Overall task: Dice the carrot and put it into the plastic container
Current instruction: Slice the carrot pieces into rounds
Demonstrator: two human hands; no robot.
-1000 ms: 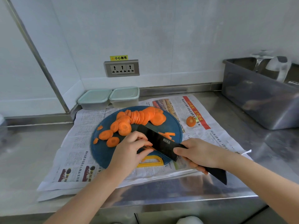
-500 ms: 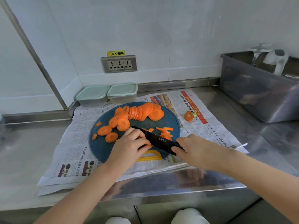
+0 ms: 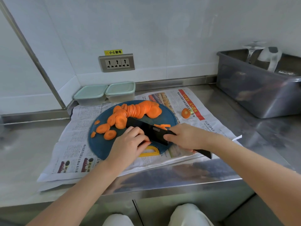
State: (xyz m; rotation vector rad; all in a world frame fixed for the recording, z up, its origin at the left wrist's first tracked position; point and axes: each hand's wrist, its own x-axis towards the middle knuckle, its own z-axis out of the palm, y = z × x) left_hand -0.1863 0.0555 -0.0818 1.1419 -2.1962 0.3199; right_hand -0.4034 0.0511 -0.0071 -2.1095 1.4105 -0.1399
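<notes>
While right hand (image 3: 187,138) grips handle of black knife (image 3: 146,130), fingers wrapped tight, blade lies angled across blue cutting board (image 3: 101,144). Left hand (image 3: 128,144): fingers curled, tips pinning carrot piece (image 3: 147,142) to board just beside blade; piece mostly hidden. Carrot strips (image 3: 162,126) behind blade. Carrot slices (image 3: 138,110) fanned along board's far side. Carrot end (image 3: 185,113) apart on newspaper (image 3: 73,144). Two lidded plastic containers (image 3: 120,91) side by side at wall, beyond board. Steel counter (image 3: 24,152) beneath.

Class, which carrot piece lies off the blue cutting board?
The lone carrot end on the newspaper, right of the cutting board; all other pieces lie on it.
</notes>
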